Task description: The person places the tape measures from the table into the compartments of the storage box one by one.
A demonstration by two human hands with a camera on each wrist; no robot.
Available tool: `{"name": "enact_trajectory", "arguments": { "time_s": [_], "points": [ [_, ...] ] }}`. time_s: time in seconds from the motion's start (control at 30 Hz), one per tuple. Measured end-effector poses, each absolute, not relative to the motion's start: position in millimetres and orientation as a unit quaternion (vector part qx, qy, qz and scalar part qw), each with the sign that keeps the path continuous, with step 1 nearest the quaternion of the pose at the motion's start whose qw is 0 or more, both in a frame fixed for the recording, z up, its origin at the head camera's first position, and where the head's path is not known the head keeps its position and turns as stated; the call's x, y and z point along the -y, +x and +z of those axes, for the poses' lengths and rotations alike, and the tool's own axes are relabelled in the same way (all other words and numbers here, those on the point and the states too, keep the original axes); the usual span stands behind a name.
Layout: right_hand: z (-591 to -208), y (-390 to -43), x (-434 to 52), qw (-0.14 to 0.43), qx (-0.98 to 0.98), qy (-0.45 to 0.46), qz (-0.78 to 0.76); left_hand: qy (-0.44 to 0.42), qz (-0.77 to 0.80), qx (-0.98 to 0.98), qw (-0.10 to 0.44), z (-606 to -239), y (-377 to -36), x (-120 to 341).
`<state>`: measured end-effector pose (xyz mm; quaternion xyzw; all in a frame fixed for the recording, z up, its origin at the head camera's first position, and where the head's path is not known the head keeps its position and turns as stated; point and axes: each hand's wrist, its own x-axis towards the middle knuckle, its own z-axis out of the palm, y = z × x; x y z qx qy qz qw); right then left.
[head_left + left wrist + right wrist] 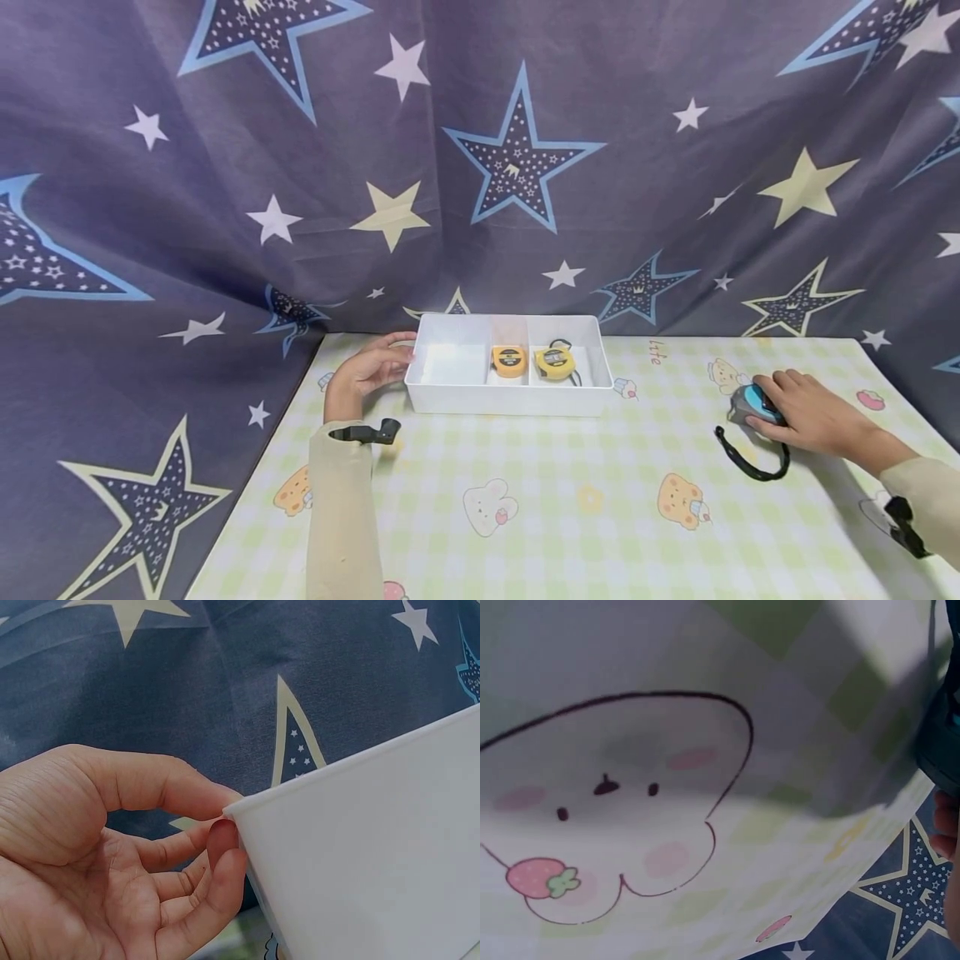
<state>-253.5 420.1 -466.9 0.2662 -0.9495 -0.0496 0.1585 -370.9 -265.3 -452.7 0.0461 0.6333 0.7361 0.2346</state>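
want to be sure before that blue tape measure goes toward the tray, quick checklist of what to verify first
1. Right hand grips the blue tape measure: ok.
2. Its black strap off the table: not ok, it trails on the tablecloth.
3. Left hand touches the white tray at its corner: ok.
4. A bare compartment: ok, the left one.
5. Two yellow tape measures sit inside: ok.

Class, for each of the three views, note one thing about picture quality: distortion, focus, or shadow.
Head view: wide-angle lens bows the star-printed blue curtain and the green checked tablecloth edges. Left wrist view: sharp on the left hand touching the white plastic tray corner. Right wrist view: soft close-up, the cartoon print blurred, with a dark shadow at right.
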Motion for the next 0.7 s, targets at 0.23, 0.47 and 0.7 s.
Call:
{"name": "enact_trajectory", "arguments": {
  "time_s": [0.23,0.47,0.7],
  "points": [
    [-470.0,-255.7,-421.3,0.158,0.948,0.271,-0.047,0.045,0.739,-0.63,0.235,-451.8,-370.7,265.5],
    [-468.6,-257.5,-419.8,0.158,0.948,0.273,-0.044,0.044,0.741,-0.628,0.234,-451.3,-369.3,266.0],
    [-466.3,-263.2,-419.1,0.158,0.952,0.261,-0.041,0.048,0.74,-0.63,0.233,-451.3,-370.0,264.6]
  ]
}}
